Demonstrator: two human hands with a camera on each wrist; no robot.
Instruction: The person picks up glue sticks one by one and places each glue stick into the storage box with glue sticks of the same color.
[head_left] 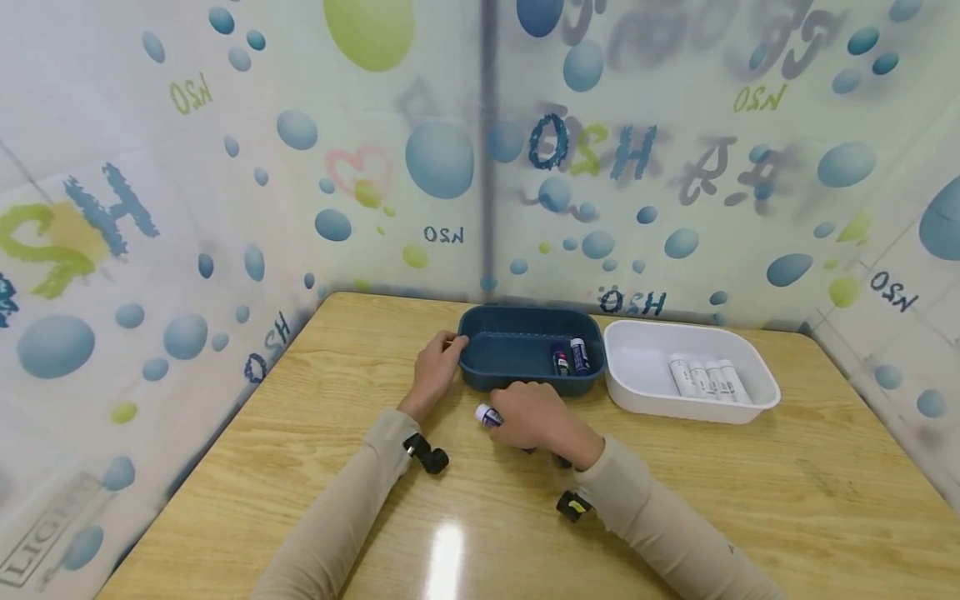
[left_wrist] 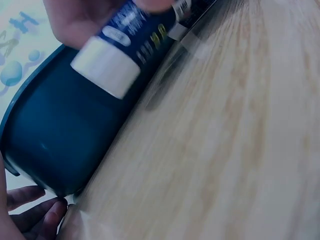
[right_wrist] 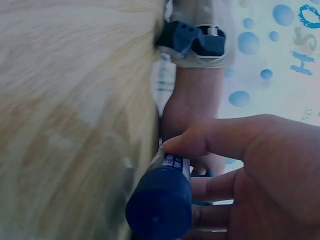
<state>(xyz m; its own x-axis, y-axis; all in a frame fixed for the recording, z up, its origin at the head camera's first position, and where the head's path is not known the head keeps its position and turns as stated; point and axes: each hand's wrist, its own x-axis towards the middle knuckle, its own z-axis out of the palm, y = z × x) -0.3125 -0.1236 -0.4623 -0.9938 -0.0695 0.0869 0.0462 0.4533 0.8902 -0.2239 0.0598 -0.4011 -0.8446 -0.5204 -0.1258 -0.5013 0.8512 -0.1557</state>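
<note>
My right hand [head_left: 534,414] pinches a blue glue stick [head_left: 489,416] with a white cap, just in front of a dark blue bin [head_left: 480,381]. In the right wrist view, thumb and fingers hold the glue stick [right_wrist: 159,205] low over the table, its blue base toward the camera. My left hand [head_left: 437,367] grips the left end of the bin, with its fingers [left_wrist: 37,215] against the outer wall in the left wrist view. Inside the bin, at its right end, lie a white-capped blue stick [head_left: 579,357] and a darker stick [head_left: 560,361] with some red on it.
Right beside the blue bin stands a white bin [head_left: 630,396] holding several white sticks [head_left: 708,379] in a row. Both bins are near the back of the wooden table [head_left: 360,350], close to a patterned curtain wall [head_left: 375,250]. Small dark pieces [head_left: 561,461] show beneath my right wrist.
</note>
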